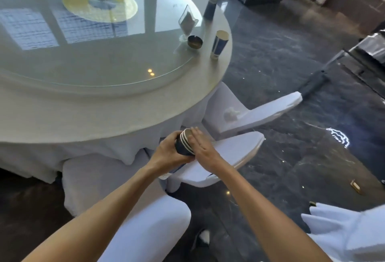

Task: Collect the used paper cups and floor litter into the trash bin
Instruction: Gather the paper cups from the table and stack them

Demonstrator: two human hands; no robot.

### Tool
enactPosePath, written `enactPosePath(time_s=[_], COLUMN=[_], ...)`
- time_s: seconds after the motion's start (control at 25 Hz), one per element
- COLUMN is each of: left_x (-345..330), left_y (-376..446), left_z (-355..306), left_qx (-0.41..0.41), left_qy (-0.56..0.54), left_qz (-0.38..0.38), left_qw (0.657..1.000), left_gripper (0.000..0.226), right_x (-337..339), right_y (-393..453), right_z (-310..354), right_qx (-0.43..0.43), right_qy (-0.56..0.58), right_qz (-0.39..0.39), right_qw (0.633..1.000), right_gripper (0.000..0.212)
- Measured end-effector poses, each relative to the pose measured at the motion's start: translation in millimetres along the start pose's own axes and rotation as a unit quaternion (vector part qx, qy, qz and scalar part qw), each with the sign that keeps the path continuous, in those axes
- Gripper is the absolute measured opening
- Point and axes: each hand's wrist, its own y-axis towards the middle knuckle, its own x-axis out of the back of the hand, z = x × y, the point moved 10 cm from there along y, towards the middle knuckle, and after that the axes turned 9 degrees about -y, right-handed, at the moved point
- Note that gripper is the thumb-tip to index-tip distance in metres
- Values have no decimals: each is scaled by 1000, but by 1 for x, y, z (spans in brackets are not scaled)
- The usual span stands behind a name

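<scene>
Plainly these paper cups are light, thin-walled things that will crush if squeezed hard, so the nested stack of cups (184,143) is best gripped round its dark body, below the rolled rims, with only moderate pressure. The left hand (168,149) does just that, its fingers (177,135) wrapped tight about the stack, held on its side in the air just off the edge of the tabletop (116,107), above a white-covered chair (225,157). The right hand (203,147) lies flat and unclenched against the open rims, holding nothing, seemingly pressing the cups together. The stack shows dark blue walls and several pale rims, close together. Two more cups (219,43) of the same dark colour stand upright near the far tabletop edge, and small litter (357,186) lies on the dark glossy floor (291,74). No trash bin is in view.
</scene>
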Motion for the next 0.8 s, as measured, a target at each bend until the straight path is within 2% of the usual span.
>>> enactPosePath(time_s=[0.24, 0.36, 0.48, 0.64, 0.8], left_x=[-21, -31, -44, -50, -52], left_y=[37, 49, 56, 53, 67], left_z=[26, 33, 36, 50, 92], left_qx=[68, 111, 136, 166, 199], left_qy=[62, 84, 107, 104, 90], left_qz=[-62, -140, -211, -272, -292], left_qw=[994, 980, 962, 942, 931], left_gripper=[79, 81, 82, 82, 83], right_x=[24, 55, 79, 75, 40], right_y=[59, 94, 136, 183, 237], right_z=[-38, -65, -107, -153, -195], right_qx=[58, 101, 90, 73, 66], right_qy=[-13, -69, -130, -264, -344], right_qz=[86, 80, 90, 141, 188], right_qw=[994, 989, 983, 952, 918], right_gripper=[60, 62, 69, 83, 90])
